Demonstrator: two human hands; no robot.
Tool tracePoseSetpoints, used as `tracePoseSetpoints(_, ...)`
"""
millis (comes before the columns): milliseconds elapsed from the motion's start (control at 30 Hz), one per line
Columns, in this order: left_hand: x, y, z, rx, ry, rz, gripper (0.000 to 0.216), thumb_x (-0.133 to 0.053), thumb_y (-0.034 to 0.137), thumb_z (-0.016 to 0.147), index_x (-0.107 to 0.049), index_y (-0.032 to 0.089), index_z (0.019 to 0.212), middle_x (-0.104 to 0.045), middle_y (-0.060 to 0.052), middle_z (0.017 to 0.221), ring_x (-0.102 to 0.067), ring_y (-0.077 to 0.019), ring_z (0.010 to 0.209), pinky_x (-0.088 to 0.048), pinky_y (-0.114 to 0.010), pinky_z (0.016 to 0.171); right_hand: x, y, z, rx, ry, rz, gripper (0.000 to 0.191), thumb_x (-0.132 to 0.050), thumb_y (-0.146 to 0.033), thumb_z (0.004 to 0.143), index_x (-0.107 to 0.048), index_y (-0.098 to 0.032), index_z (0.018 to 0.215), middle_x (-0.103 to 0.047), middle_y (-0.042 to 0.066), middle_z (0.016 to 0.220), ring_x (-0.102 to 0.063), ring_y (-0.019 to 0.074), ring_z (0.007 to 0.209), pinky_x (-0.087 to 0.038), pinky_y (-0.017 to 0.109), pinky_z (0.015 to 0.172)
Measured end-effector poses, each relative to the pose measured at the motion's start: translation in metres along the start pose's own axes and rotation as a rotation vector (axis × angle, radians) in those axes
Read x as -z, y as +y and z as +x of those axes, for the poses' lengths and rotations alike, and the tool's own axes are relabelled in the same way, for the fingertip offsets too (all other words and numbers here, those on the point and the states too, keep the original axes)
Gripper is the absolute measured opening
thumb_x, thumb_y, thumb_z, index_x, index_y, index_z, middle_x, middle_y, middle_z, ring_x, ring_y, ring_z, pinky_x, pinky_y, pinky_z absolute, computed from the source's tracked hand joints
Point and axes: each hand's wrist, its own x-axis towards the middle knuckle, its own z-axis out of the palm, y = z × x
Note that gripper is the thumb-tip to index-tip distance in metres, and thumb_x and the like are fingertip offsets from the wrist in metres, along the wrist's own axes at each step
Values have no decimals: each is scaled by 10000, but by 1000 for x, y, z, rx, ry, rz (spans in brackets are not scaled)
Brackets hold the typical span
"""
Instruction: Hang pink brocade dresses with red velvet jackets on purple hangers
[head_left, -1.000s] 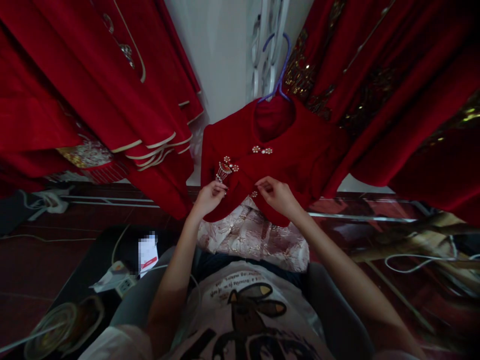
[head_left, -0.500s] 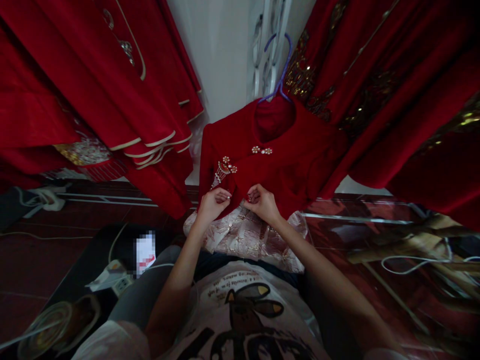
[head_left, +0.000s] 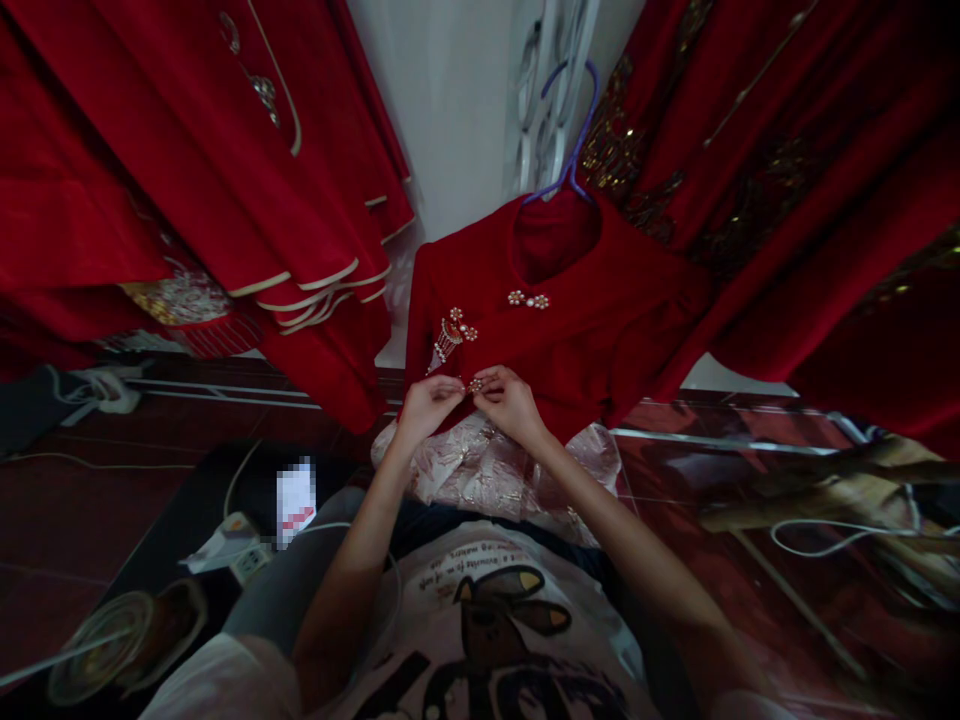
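A red top (head_left: pixel 487 260) hangs in front of me on a purple hanger (head_left: pixel 574 165). A beaded flower clasp (head_left: pixel 528 299) sits under its neckline, and a tasselled beaded ornament (head_left: pixel 448 338) is fixed on its left part. At the lower front, my right hand (head_left: pixel 514 405) pinches a small beaded flower fastener (head_left: pixel 475 385). Close beside it, almost touching, my left hand (head_left: pixel 431 408) is closed with thumb and fingers together at the garment; what it pinches is too small to name. Across my lap, under the top's hem, lies a pale shiny fabric (head_left: pixel 487 465).
Red garments (head_left: pixel 300 200) with light trim hang at left, and gold-sequined red garments (head_left: pixel 750 200) at right. A power strip (head_left: pixel 247 560) and a clear-lidded cup (head_left: pixel 101 645) sit on a dark surface at lower left. Sticks and a white cable (head_left: pixel 817 550) lie at right.
My hands have come together from a small gap apart, the right moving left with the beaded fastener. The view has shifted slightly, so the scene sits a little further right.
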Motion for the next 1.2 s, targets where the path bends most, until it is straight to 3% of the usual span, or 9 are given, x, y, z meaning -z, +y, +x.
tracePoseSetpoints(167,-6,1,-3,12,34,-39,210,-752,251,676,-702,133,842,-754,-80,874,-715,-166,797,-576,-326,840,-4,7,-2,7,113,-30,145,-637,-289,816,-655,-170,895,-656,62,905,-646,141,754,-576,260,662)
tracePoseSetpoints(500,-16,-1,-4,14,126,44,174,-726,214,677,-732,140,835,-760,-69,839,-715,-164,748,-585,-302,777,-4,6,-10,-6,154,16,167,-641,-329,824,-675,-187,905,-665,57,899,-654,142,756,-573,248,645)
tracePoseSetpoints(733,-13,-7,0,1,120,80,196,-735,278,682,-737,143,824,-760,-73,830,-714,-176,731,-582,-311,752,-5,4,-12,53,161,9,146,-617,-296,848,-669,-178,917,-641,59,927,-649,132,765,-575,243,656)
tracePoseSetpoints(833,-12,-6,4,-1,54,45,173,-738,262,669,-715,142,791,-752,-67,802,-706,-165,717,-575,-300,747,-4,6,-13,77,156,-20,146,-595,-290,868,-665,-179,929,-631,62,929,-643,134,766,-569,245,650)
tracePoseSetpoints(933,-10,-4,3,-33,8,1,171,-703,230,691,-693,147,840,-743,-56,826,-703,-149,766,-564,-288,789,6,7,-11,95,112,-125,137,-585,-246,864,-673,-185,949,-619,60,933,-628,128,726,-559,267,673)
tracePoseSetpoints(1100,2,-2,-3,-80,218,113,239,-607,189,748,-675,174,977,-712,-29,856,-665,-121,762,-541,-250,753,35,-3,-4,118,85,-233,156,-626,-192,806,-696,-185,945,-604,48,925,-585,93,618,-531,265,659)
tracePoseSetpoints(1200,7,2,-8,-115,212,173,176,-609,211,777,-682,186,935,-711,-30,882,-658,-122,763,-535,-245,743,48,-13,-2,133,104,-199,130,-620,-203,815,-698,-183,917,-642,50,916,-609,108,659,-521,257,654)
